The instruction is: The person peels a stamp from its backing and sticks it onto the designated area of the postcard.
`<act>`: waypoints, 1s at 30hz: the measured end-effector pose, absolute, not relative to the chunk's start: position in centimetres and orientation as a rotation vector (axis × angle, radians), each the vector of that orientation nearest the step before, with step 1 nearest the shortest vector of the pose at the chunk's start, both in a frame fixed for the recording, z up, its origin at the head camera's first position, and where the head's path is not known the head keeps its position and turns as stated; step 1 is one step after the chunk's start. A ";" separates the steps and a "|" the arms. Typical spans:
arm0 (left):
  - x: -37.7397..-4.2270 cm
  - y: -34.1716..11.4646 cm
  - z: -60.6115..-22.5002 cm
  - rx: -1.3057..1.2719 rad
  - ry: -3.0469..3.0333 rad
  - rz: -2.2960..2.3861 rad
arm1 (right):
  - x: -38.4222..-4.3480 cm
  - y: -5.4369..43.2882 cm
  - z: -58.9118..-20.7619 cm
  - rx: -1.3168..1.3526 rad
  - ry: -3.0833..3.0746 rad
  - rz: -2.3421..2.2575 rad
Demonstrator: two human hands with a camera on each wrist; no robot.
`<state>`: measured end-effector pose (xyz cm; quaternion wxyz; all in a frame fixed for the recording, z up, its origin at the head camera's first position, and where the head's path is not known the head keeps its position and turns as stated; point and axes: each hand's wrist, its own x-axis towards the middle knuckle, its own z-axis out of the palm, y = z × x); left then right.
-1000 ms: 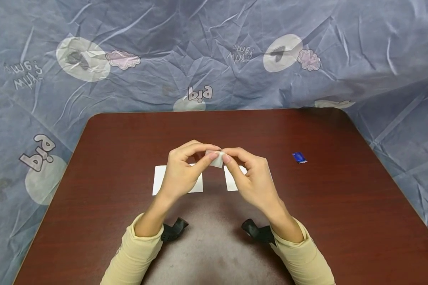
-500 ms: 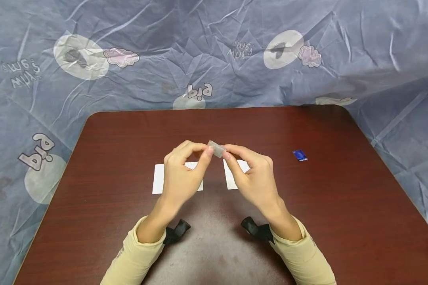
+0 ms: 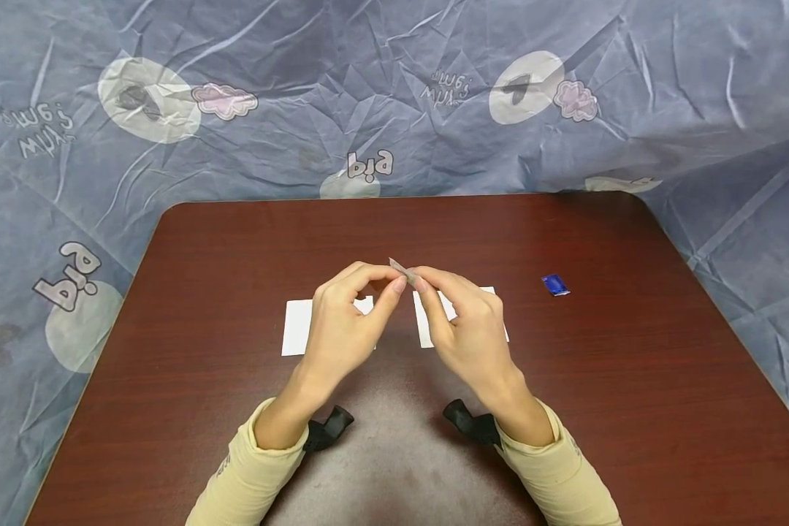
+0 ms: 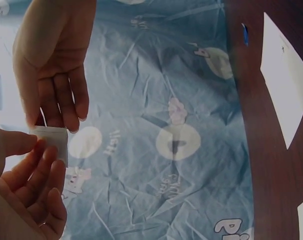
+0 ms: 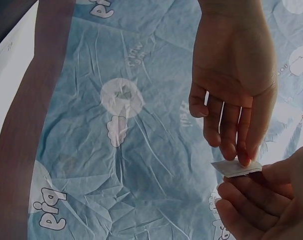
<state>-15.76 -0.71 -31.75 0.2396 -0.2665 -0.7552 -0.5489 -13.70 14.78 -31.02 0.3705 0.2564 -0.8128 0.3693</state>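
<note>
A small flat whitish packet [image 3: 397, 265] is held above the table between both hands, tilted nearly edge-on to the head camera. The left hand [image 3: 345, 321] pinches one side with thumb and index finger. On the other side the right hand [image 3: 470, 332] does the same, its fingertips close to the left ones. In the left wrist view the packet [image 4: 56, 136] is pale with a finely serrated edge. The right wrist view has the packet [image 5: 234, 168] lying between the two sets of fingertips. Any opening in it cannot be made out.
Two white cards, one on the left [image 3: 296, 329] and one on the right [image 3: 424, 325], lie under the hands. A small blue packet [image 3: 555, 285] sits farther right on the brown table [image 3: 631, 351]. Printed blue cloth [image 3: 394, 109] hangs behind.
The packet has gone from hanging below the fingertips to pointing up and nearly edge-on. Both hands keep pinching it; the left has shifted slightly right, closer to the right.
</note>
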 end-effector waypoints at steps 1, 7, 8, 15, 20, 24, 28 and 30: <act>-15.8 -0.7 -31.8 -0.726 -2.070 -1.503 | -13.7 14.8 -31.0 0.659 -2.084 0.943; -15.8 -0.8 -31.8 -0.713 -2.090 -1.495 | -13.7 14.8 -31.0 0.664 -2.084 0.943; -15.8 -0.8 -31.8 -0.713 -2.091 -1.495 | -13.7 14.7 -31.0 0.661 -2.083 0.944; -15.7 -0.8 -31.6 -0.711 -2.095 -1.495 | -13.7 14.7 -31.1 0.652 -2.074 0.922; -15.6 -0.8 -31.6 -0.710 -2.102 -1.483 | -13.8 14.7 -31.1 0.651 -2.086 0.895; -15.6 -0.7 -31.6 -0.699 -2.115 -1.478 | -13.8 14.6 -31.3 0.647 -2.084 0.846; -15.5 -0.7 -31.6 -0.688 -2.120 -1.473 | -13.7 14.4 -31.4 0.646 -2.076 0.797; -15.5 -0.7 -31.7 -0.681 -2.121 -1.465 | -13.7 14.2 -31.4 0.648 -2.075 0.786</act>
